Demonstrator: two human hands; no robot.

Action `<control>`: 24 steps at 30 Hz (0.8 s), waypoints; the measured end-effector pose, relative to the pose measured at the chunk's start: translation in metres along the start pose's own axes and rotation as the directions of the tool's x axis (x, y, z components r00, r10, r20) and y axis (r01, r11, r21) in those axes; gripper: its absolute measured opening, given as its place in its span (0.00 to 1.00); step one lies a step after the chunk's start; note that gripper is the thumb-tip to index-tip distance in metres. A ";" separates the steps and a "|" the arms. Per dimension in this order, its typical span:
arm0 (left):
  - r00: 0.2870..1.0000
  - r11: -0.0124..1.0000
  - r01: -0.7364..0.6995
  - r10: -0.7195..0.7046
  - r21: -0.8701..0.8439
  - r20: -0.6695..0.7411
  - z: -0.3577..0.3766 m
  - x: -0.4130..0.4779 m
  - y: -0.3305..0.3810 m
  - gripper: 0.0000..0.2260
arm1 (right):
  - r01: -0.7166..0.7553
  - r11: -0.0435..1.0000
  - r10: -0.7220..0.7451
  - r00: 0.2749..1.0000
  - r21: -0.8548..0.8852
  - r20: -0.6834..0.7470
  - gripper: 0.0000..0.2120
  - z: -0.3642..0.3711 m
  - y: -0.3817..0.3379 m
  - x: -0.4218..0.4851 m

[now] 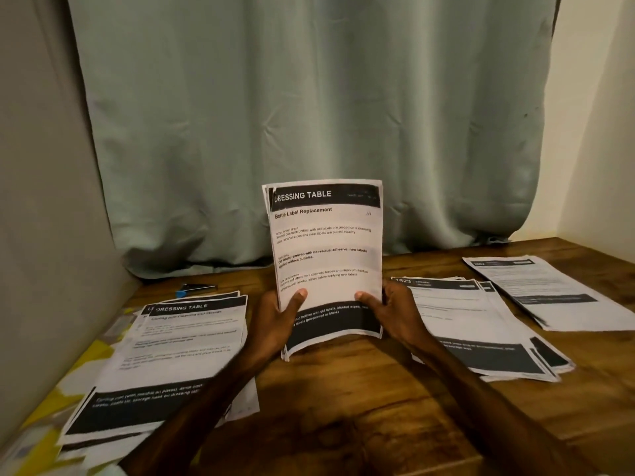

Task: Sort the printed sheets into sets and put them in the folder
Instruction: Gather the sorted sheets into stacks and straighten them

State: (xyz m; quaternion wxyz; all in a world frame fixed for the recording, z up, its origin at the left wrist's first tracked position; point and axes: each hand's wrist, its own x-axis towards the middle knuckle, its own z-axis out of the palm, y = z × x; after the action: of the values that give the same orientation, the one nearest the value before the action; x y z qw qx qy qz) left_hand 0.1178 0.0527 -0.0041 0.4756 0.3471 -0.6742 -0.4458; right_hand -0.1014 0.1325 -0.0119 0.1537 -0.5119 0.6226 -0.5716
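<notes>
Sorting looks mid-way to me: left grip (275, 321) and right grip (395, 310) each pinch a lower side edge of the upright Dressing Table stack (326, 249) at mid-surface (343, 407), with left pile (178, 341), right pile (474, 324) and far-right pile (549, 293) laid out, and no sheets in a folder that I can see.

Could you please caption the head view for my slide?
The left hand and right hand hold a stack upright at the table.
</notes>
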 end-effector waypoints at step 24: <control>0.986 0.988 0.152 -0.152 0.006 0.073 -0.006 0.009 -0.002 0.16 | -0.050 0.994 0.049 0.999 -0.092 -0.016 0.17 -0.005 0.009 0.002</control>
State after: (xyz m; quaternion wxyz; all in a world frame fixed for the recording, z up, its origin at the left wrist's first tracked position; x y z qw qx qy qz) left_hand 0.1205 0.0422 -0.0020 0.4151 0.3810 -0.6629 -0.4930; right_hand -0.1109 0.1318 -0.0176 0.1394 -0.4989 0.6620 -0.5417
